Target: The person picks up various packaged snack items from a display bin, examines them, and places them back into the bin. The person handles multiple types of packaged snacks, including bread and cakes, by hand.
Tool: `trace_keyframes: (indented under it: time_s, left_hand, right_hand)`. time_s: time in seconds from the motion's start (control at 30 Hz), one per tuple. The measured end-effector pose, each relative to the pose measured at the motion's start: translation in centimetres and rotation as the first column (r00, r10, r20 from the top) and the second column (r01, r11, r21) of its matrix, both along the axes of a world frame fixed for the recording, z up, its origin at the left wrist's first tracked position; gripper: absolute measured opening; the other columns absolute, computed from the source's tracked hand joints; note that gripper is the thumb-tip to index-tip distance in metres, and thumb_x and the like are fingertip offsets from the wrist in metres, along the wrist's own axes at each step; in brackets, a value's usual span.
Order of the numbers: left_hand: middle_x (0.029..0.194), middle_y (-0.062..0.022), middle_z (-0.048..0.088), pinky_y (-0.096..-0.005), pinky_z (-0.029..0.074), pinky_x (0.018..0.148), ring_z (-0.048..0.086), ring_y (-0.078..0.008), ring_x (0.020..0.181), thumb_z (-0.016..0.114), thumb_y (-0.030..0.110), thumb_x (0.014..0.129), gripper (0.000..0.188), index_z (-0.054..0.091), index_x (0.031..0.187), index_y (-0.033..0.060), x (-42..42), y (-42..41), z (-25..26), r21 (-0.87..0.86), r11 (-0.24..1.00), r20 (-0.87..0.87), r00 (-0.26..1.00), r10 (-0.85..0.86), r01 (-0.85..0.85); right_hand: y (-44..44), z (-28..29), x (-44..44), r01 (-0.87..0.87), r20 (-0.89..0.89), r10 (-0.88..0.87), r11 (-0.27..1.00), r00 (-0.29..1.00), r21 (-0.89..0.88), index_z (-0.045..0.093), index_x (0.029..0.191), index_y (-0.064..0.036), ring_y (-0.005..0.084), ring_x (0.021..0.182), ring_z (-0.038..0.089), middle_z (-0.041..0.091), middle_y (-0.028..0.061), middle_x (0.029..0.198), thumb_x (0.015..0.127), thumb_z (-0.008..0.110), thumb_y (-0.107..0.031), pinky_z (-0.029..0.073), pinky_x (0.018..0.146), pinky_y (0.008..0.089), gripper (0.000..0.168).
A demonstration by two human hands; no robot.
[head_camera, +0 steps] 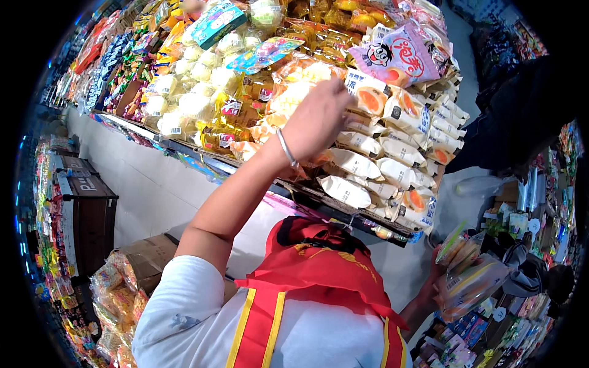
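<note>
My left hand (320,122), with a silver bangle at the wrist, is over a heap of snacks. It is slightly blurred, and its fingertips are hidden, so I cannot see whether they hold anything. Beneath and beside it lie pale yellow packaged breads (292,94) in clear wrap. Just to its right are stacked cream-coloured pastry packets (366,94) with an orange filling pictured. A pink snack bag (395,55) with a cartoon face rests on top of them. Low at the right, my right hand (431,280) holds clear packages of bread (471,283).
Round white wrapped buns (198,92) and a turquoise box (218,23) lie on the display's left. A person in dark clothes (511,110) stands at the right. A cardboard box (147,257) and bagged snacks (117,299) are at lower left, near a dark brown case (92,221).
</note>
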State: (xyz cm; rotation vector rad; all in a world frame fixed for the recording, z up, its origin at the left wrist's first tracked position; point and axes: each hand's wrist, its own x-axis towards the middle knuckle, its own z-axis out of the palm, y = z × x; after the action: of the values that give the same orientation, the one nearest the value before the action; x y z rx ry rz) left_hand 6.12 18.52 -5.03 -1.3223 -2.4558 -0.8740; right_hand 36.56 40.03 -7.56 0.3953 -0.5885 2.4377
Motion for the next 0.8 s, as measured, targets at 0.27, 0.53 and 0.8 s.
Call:
trace_keyframes:
  time_s: [0.27,0.53,0.8]
  left_hand:
    - [0.099,-0.0128,0.050,-0.0343,0.040,0.084,0.049,-0.0291,0.098,0.076,0.022,0.060,0.061,0.048,0.114,0.0126,-6.1,1.7,-0.5,-0.116,0.991,0.131,0.990,-0.044,0.060]
    - [0.076,-0.0036,0.055,-0.0250,0.042,0.062,0.049,-0.0126,0.066,0.069,0.024,0.072,0.025,0.064,0.092,0.0085,-4.4,0.5,1.5,0.270,0.958,0.152,0.986,0.062,-0.102]
    - [0.083,0.0000,0.062,-0.0200,0.047,0.066,0.057,-0.0050,0.075,0.055,0.023,0.086,0.028,0.061,0.097,-0.0019,-1.2,0.0,3.7,0.623,0.754,0.759,0.394,-0.518,-0.210]
  right_hand:
    - [-0.6,0.7,0.2,0.107,0.122,-0.105,0.994,0.987,-0.011,0.031,0.132,-0.018,0.0194,0.130,0.021,0.034,-0.0036,0.135,0.085,0.050,-0.037,0.000,0.097,0.0662,0.054]
    - [-0.4,0.5,0.7,0.015,0.036,-0.014,1.000,0.999,-0.017,0.031,0.132,-0.016,0.0233,0.133,0.005,0.031,-0.0001,0.137,0.084,0.050,-0.037,-0.009,0.100,0.0591,0.056]
    - [-1.1,0.7,0.9,0.110,0.100,-0.102,0.991,0.990,-0.074,0.032,0.132,-0.013,0.0246,0.133,0.005,0.032,0.0021,0.137,0.082,0.053,-0.034,-0.008,0.100,0.0596,0.058]
